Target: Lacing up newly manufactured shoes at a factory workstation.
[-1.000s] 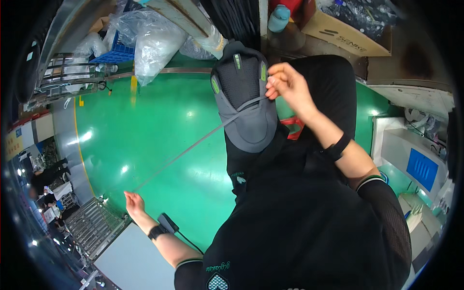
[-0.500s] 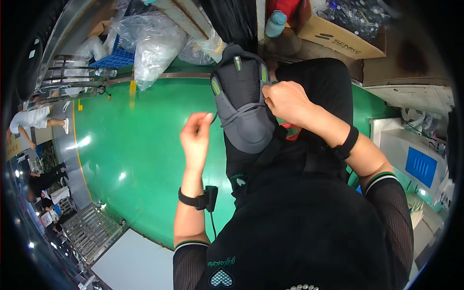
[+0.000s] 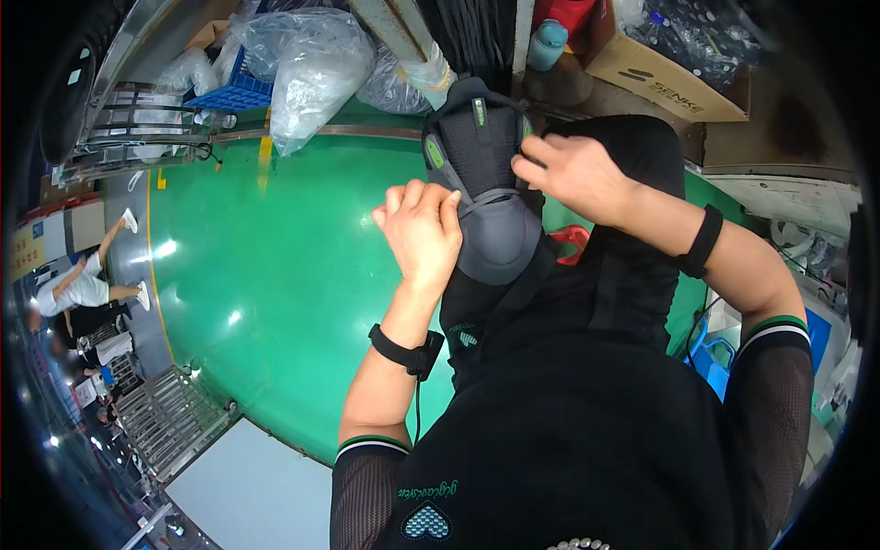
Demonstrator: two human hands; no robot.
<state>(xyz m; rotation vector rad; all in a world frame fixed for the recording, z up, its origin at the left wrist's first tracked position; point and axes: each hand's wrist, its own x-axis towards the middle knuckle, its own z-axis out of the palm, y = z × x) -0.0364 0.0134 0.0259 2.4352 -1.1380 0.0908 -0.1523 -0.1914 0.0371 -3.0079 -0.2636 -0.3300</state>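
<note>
A dark grey shoe (image 3: pixel 500 246) with green side accents rests on my lap, toe toward me. A thin dark cord (image 3: pixel 490 198), like a shoelace, crosses it above the toe. My left hand (image 3: pixel 420 231) is closed at the shoe's left edge, thumb pressed to curled fingers beside the cord's end. What it pinches, if anything, is hidden. My right hand (image 3: pixel 587 181) is by the right edge of the shoe opening, its thumb and forefinger bent and apart. I see nothing between them.
Black strands (image 3: pixel 472 41) hang beyond the shoe, beside a post (image 3: pixel 399 32). Clear plastic bags (image 3: pixel 316 82) and a blue crate (image 3: pixel 234 87) are far left. A carton (image 3: pixel 678 87) and bottle (image 3: pixel 547 46) stand far right. Red handles (image 3: pixel 573 243) show by my thigh. People (image 3: pixel 87 284) are at left.
My left hand has moved right and up to the shoe's left edge and closed. My right hand's finger and thumb have parted from a pinch and shifted slightly up along the shoe.
</note>
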